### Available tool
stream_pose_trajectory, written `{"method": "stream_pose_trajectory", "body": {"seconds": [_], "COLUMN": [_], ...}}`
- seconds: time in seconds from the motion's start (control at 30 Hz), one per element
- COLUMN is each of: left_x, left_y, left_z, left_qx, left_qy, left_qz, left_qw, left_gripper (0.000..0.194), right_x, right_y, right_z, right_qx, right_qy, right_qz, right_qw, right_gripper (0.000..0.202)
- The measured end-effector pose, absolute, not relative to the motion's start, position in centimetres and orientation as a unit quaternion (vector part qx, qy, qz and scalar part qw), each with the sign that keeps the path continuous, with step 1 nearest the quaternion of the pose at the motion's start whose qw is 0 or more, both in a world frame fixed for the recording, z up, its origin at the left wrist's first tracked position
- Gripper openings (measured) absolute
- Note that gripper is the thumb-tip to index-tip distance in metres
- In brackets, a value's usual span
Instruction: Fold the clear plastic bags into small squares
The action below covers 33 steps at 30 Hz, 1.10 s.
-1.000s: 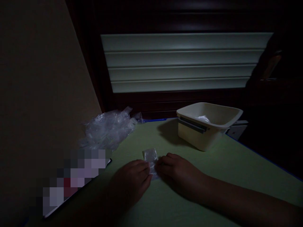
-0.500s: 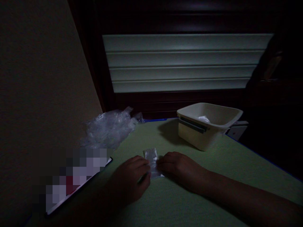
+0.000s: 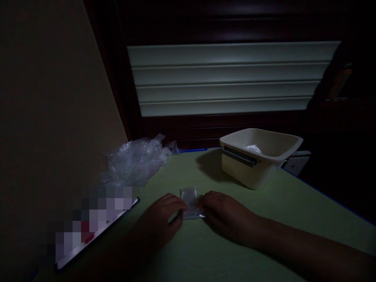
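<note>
A small clear plastic bag (image 3: 190,197) lies flat on the green tabletop (image 3: 188,250), between my two hands. My left hand (image 3: 164,219) pinches its left edge near the lower corner, thumb and forefinger curved toward each other. On the opposite side, my right hand (image 3: 225,213) has its fingers bunched together at the bag's right edge. The dim light hides the tips of the right fingers. A bright crease runs along the bag's near edge.
A crumpled heap of clear plastic bags (image 3: 136,160) rests at the back left by the wall. At the back right stands a cream bin (image 3: 241,170) with a grey handle and some clear plastic inside. A dark-edged tablet-like device (image 3: 96,235), its screen blurred out, lies at the left.
My left fingers have drawn back a little to the left, showing more of the bag's near left corner. My right fingers have shifted slightly right, still at its right edge.
</note>
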State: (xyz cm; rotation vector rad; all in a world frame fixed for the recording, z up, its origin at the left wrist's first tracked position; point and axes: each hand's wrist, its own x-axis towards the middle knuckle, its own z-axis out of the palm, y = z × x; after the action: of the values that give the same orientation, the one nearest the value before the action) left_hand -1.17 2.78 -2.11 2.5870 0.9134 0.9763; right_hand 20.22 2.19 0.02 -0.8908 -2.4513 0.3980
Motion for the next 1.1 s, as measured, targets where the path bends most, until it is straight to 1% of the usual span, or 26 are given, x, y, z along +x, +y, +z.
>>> {"method": "stream_pose_trajectory", "body": {"seconds": [0.07,0.17,0.2,0.3,0.37,0.57,0.77,0.87,0.97,1.1], "left_x": [-1.3,-1.4,-1.5,-1.4,-1.4,-0.9,-0.6,-0.6,-0.6,-0.6], "left_y": [3.1,3.4,3.4,3.4,3.3,2.7,2.3,2.3,2.3,2.1], "left_z": [-2.4,-2.6,-2.6,-2.5,-2.4,-2.0,-1.3,-1.2,-1.3,-1.3], "left_qx": [0.882,0.883,0.883,0.882,0.88,0.858,0.815,0.806,0.81,0.809], "left_qy": [0.312,0.312,0.313,0.313,0.314,0.349,0.418,0.432,0.439,0.452], "left_qz": [0.334,0.333,0.334,0.334,0.336,0.34,0.31,0.302,0.289,0.268], "left_qw": [0.112,0.108,0.107,0.112,0.117,0.164,0.257,0.268,0.259,0.262], "left_gripper": [0.02,0.019,0.019,0.018,0.017,0.011,0.012,0.012,0.012,0.014], "right_x": [20.2,20.3,20.3,20.2,20.0,19.8,19.3,19.2,19.3,19.4], "right_y": [2.1,1.9,1.9,2.0,2.1,1.7,1.6,1.6,1.5,1.3], "right_z": [0.0,-0.1,-0.1,-0.1,0.0,0.3,0.1,-0.3,-0.4,-0.2], "right_qx": [-0.318,-0.301,-0.3,-0.307,-0.307,-0.322,-0.359,-0.359,-0.358,-0.377], "right_qy": [-0.899,-0.904,-0.906,-0.911,-0.913,-0.889,-0.857,-0.85,-0.846,-0.835], "right_qz": [0.157,0.16,0.16,0.158,0.155,0.21,0.27,0.286,0.296,0.298], "right_qw": [0.257,0.258,0.251,0.225,0.218,0.25,0.254,0.258,0.26,0.266], "right_gripper": [0.023,0.035,0.035,0.022,0.017,0.027,0.032,0.032,0.031,0.022]}}
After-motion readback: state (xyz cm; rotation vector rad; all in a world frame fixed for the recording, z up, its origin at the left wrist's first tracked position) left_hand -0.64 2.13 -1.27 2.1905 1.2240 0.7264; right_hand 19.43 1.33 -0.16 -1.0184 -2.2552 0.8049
